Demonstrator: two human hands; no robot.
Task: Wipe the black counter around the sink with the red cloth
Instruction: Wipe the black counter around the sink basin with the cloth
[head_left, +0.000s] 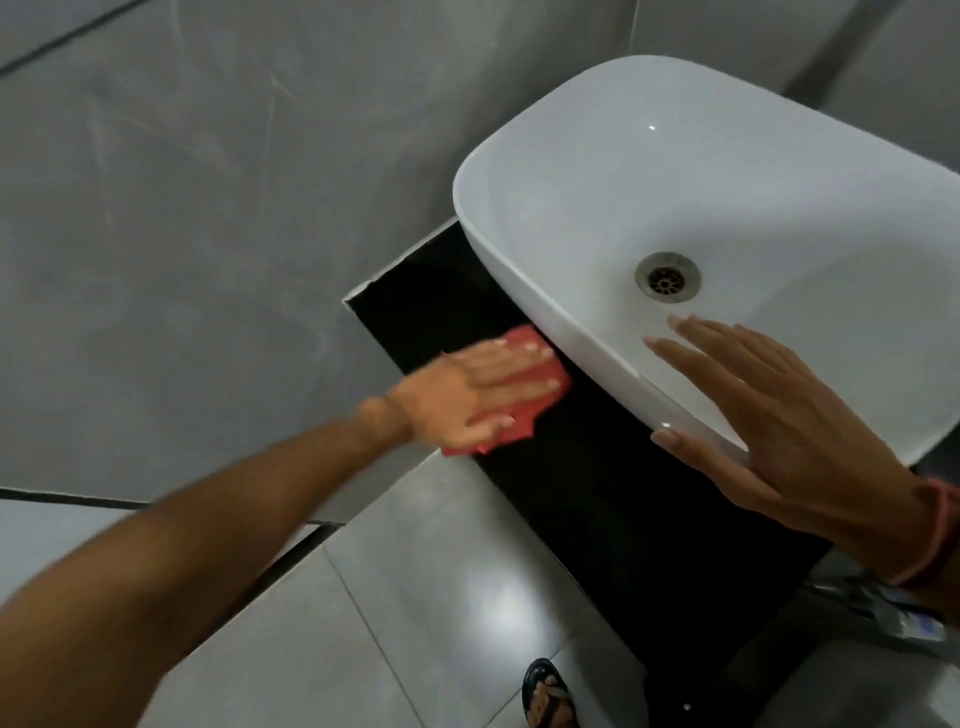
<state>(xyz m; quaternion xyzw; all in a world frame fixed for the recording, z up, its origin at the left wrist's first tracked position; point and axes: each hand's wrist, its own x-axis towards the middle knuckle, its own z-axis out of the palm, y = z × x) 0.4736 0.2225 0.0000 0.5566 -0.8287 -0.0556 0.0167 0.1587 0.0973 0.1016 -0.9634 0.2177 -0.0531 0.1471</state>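
A white basin (597, 171) stands on a narrow black counter (613, 509). My left hand (483, 389) lies flat on the red cloth (522, 415), pressing it onto the counter's front strip beside the basin's left wall. The cloth shows at my fingertips and under my palm. My right hand (795, 436) rests open on the basin's near rim, fingers spread, holding nothing. A red band sits on that wrist.
Grey wall tiles (208, 208) rise to the left of the counter. Glossy floor tiles (415, 597) lie below its front edge, with my sandalled foot (548, 696) on them. The basin's metal drain (667, 275) is in view. Blurred items (898, 613) lie at the right edge.
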